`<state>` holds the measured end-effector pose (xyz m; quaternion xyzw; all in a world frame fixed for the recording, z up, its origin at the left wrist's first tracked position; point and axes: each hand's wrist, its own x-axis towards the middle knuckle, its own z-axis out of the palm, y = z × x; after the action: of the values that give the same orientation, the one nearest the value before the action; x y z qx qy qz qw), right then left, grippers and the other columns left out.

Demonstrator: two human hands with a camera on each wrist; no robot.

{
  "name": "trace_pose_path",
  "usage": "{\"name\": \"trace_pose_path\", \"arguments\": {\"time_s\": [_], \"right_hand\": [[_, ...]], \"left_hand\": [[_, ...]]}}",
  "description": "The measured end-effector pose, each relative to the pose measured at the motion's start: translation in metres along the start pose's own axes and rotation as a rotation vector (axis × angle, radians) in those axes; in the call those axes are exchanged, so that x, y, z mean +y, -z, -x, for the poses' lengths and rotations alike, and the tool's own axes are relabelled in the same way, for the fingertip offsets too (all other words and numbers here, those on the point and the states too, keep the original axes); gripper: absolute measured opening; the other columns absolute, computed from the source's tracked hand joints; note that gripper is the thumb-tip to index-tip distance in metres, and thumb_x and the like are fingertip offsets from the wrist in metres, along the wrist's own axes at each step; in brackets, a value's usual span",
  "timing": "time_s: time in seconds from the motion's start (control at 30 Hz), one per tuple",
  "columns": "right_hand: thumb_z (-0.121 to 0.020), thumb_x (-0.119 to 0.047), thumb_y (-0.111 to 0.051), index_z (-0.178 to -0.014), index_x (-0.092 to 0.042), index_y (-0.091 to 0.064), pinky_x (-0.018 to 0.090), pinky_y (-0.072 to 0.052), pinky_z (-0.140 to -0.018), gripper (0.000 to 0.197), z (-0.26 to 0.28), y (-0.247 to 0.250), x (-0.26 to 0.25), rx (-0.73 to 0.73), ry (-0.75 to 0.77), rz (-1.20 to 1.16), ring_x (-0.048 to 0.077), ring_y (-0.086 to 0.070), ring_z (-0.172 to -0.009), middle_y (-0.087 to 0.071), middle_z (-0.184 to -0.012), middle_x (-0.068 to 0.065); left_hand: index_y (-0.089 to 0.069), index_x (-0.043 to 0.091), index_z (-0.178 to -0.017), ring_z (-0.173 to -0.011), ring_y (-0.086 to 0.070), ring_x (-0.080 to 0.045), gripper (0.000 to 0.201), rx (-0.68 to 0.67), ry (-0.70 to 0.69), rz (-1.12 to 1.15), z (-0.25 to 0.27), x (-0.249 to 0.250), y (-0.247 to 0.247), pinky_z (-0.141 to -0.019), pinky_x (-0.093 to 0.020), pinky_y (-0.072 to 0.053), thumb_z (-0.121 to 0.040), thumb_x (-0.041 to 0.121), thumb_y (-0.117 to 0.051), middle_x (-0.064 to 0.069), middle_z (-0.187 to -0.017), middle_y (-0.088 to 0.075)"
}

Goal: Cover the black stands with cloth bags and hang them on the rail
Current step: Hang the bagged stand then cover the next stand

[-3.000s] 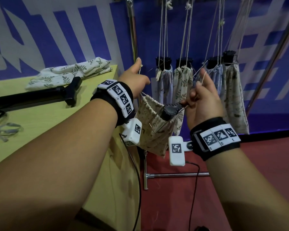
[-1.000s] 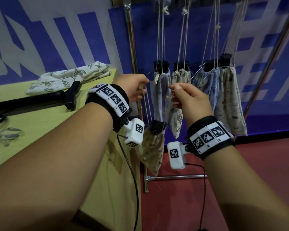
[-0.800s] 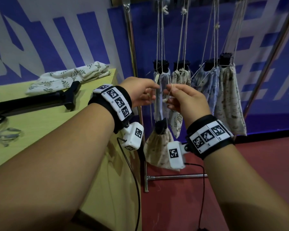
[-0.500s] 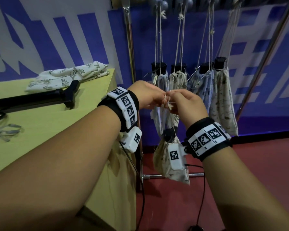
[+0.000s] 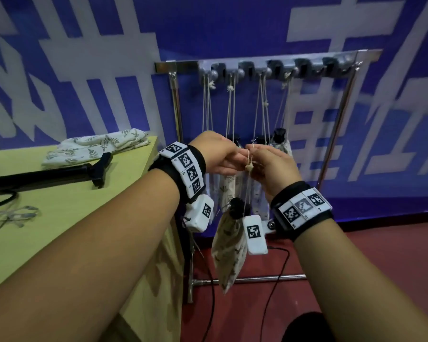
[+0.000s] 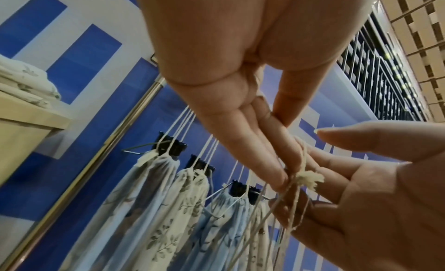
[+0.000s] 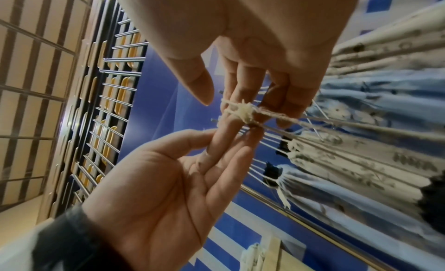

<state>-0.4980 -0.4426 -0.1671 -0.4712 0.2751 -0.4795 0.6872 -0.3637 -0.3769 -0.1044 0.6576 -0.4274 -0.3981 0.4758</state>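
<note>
A leaf-print cloth bag [image 5: 229, 245] with a black stand's top [image 5: 237, 204] poking out hangs on its drawstring below my hands. The string's knot [image 5: 248, 166] sits between them. My left hand [image 5: 232, 161] and right hand [image 5: 262, 159] both have straight fingers inside the string loop. In the left wrist view the knot [image 6: 309, 177] lies at my left hand's [image 6: 272, 151] fingertips, against my right hand's [image 6: 349, 179] flat palm. The right wrist view shows the loop over my right hand's [image 7: 253, 96] fingers. The hook rail [image 5: 277, 67] is above, with several covered stands [image 6: 154, 179] hanging.
A yellow-green table [image 5: 72, 206] at the left carries a bare black stand [image 5: 47, 175], folded cloth bags [image 5: 94, 146] and glasses [image 5: 10, 214]. The rack's chrome posts [image 5: 176, 107] flank the hung bags. Hooks at the rail's right end [image 5: 331, 67] carry nothing. A cable [image 5: 269, 280] runs over the red floor.
My hands came together on the drawstring and the bag dropped to hang from it. The pinch gave way to straight fingers inside the loop. My view tilted up to the rail.
</note>
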Motion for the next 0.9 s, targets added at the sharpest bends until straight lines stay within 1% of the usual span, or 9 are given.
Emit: {"name": "trace_pose_path", "arguments": {"time_s": [0.1,0.17,0.23,0.3,0.4,0.5,0.57,0.77,0.9], "right_hand": [[-0.1,-0.002,-0.064,-0.102,-0.001,-0.072,0.036,-0.062,-0.068,0.009,0.001,0.008,-0.032,-0.014,0.027,-0.016,0.026,-0.074,-0.077,-0.076,-0.086,0.013],[-0.099,-0.001,-0.063,-0.095,-0.002,-0.072,0.039,-0.06,-0.071,0.01,0.0,0.014,-0.052,-0.018,0.058,0.034,0.027,-0.07,-0.073,-0.073,-0.081,0.013],[-0.1,0.001,-0.061,-0.093,-0.001,-0.071,0.036,-0.06,-0.067,0.013,-0.001,0.022,-0.074,-0.038,0.078,0.071,0.024,-0.067,-0.065,-0.07,-0.078,0.012],[-0.1,0.001,-0.06,-0.092,-0.001,-0.071,0.033,-0.058,-0.062,0.014,-0.004,0.03,-0.092,-0.046,0.079,0.112,0.022,-0.063,-0.058,-0.068,-0.074,0.011],[-0.097,-0.003,-0.064,-0.098,-0.001,-0.074,0.036,-0.056,-0.071,0.009,-0.01,0.052,-0.117,-0.052,0.072,0.184,0.022,-0.057,-0.061,-0.069,-0.077,0.011],[-0.098,-0.009,-0.067,-0.097,-0.005,-0.074,0.031,-0.053,-0.062,0.008,-0.015,0.076,-0.135,-0.015,0.096,0.284,0.019,-0.057,-0.059,-0.069,-0.075,0.006],[-0.097,-0.012,-0.068,-0.09,-0.012,-0.074,0.029,-0.047,-0.056,0.01,-0.017,0.094,-0.143,0.041,0.129,0.373,0.016,-0.053,-0.057,-0.066,-0.073,0.002],[-0.095,-0.017,-0.069,-0.077,-0.021,-0.07,0.026,-0.043,-0.05,0.018,-0.033,0.146,-0.159,0.249,0.195,0.535,0.016,-0.046,-0.052,-0.053,-0.063,-0.002],[-0.095,-0.019,-0.068,-0.082,-0.019,-0.07,0.034,-0.049,-0.059,0.014,-0.047,0.172,-0.169,0.31,0.218,0.608,0.02,-0.052,-0.062,-0.054,-0.066,0.0]], "left_hand": [[-0.06,0.004,-0.102,-0.07,-0.077,-0.03,0.018,0.009,0.011,0.09,-0.003,0.017,-0.019,-0.073,-0.042,-0.065,-0.097,-0.008,-0.047,-0.02,-0.084,-0.075],[-0.061,0.013,-0.106,-0.054,-0.062,-0.024,0.029,0.032,-0.052,0.038,-0.009,0.023,-0.033,-0.06,-0.035,-0.054,-0.093,-0.009,-0.049,-0.018,-0.081,-0.064],[-0.065,0.03,-0.108,-0.063,-0.055,-0.024,0.038,0.005,-0.125,-0.133,-0.016,0.029,-0.047,-0.061,-0.039,-0.047,-0.089,-0.002,-0.058,-0.016,-0.088,-0.062],[-0.067,0.037,-0.11,-0.077,-0.057,-0.023,0.039,-0.058,-0.171,-0.194,-0.022,0.03,-0.056,-0.069,-0.039,-0.048,-0.09,0.004,-0.064,-0.01,-0.095,-0.066],[-0.074,0.028,-0.112,-0.086,-0.061,-0.02,0.028,-0.159,-0.173,-0.095,-0.032,0.033,-0.078,-0.073,-0.037,-0.05,-0.091,0.01,-0.069,-0.005,-0.099,-0.071],[-0.074,0.022,-0.106,-0.088,-0.065,-0.022,0.012,-0.183,-0.188,-0.05,-0.041,0.039,-0.105,-0.079,-0.039,-0.05,-0.094,0.02,-0.072,-0.012,-0.108,-0.076],[-0.07,0.019,-0.102,-0.09,-0.068,-0.023,0.007,-0.212,-0.193,-0.031,-0.046,0.044,-0.123,-0.081,-0.04,-0.05,-0.101,0.024,-0.066,-0.008,-0.112,-0.077],[-0.06,0.02,-0.1,-0.09,-0.07,-0.029,0.009,-0.289,-0.133,0.021,-0.059,0.064,-0.183,-0.071,-0.036,-0.052,-0.106,0.024,-0.053,-0.011,-0.098,-0.075],[-0.06,0.017,-0.104,-0.082,-0.068,-0.03,0.009,-0.292,-0.081,0.04,-0.07,0.077,-0.22,-0.075,-0.051,-0.06,-0.105,0.022,-0.053,-0.011,-0.09,-0.067]]}}
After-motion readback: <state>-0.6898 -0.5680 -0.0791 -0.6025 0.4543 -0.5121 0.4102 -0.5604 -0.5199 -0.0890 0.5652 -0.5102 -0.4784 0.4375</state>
